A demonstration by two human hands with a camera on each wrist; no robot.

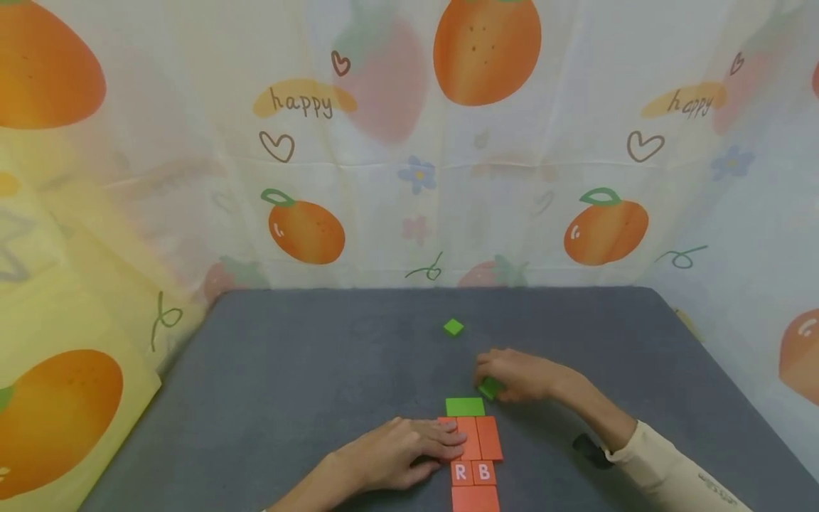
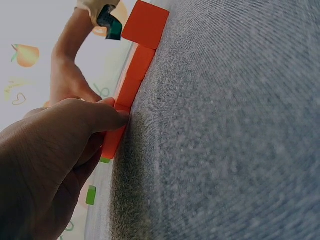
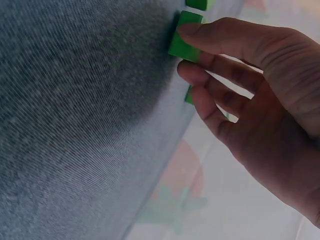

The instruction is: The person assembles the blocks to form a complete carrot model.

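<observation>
In the head view, my left hand (image 1: 399, 455) rests its fingers across the upright orange-red blocks (image 1: 490, 438), covering most of the leftmost one. The left wrist view has the thumb touching the edge of an orange-red block (image 2: 116, 142). My right hand (image 1: 521, 375) pinches a small green block (image 3: 186, 35) between thumb and fingers, just over the table. A green rectangular block (image 1: 465, 407) lies against the top of the orange-red row. Below that row sit two small orange-red blocks lettered R (image 1: 461, 473) and B (image 1: 484, 473).
Another orange-red block (image 1: 475, 499) lies at the bottom edge of the head view. Farther back is a loose green block (image 1: 453, 327) on the grey table (image 1: 307, 355). A fruit-patterned curtain (image 1: 384, 213) hangs behind and along the sides.
</observation>
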